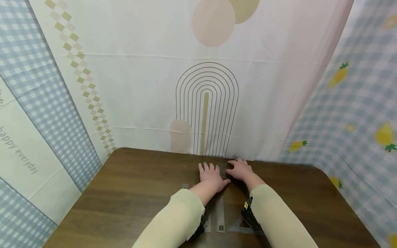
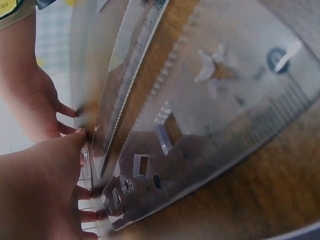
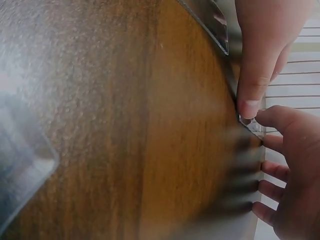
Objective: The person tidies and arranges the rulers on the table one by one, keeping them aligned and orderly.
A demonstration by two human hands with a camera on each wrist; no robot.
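At the far edge of the wooden table, my left hand [image 1: 212, 177] lies with its fingers spread and straight. Its thumb reaches toward my right hand [image 1: 242, 170] and touches a small clear plastic piece [image 3: 254, 126]. The right thumb and forefinger sit on either side of that piece, with the other fingertips down on the table. Much of the piece is covered, so its full shape is hidden. Under my left wrist, a clear stencil ruler [image 2: 200, 125] with cut-out shapes and a wavy edge lies beside a narrower clear ruler [image 2: 132, 65].
A clear set square [image 1: 237, 228] lies under my right forearm, partly covered by it. The brown table [image 1: 130, 193] has rounded far corners. Behind it hangs a white patterned cloth [image 1: 139, 93], with a checked cloth [image 1: 356, 113] on the right.
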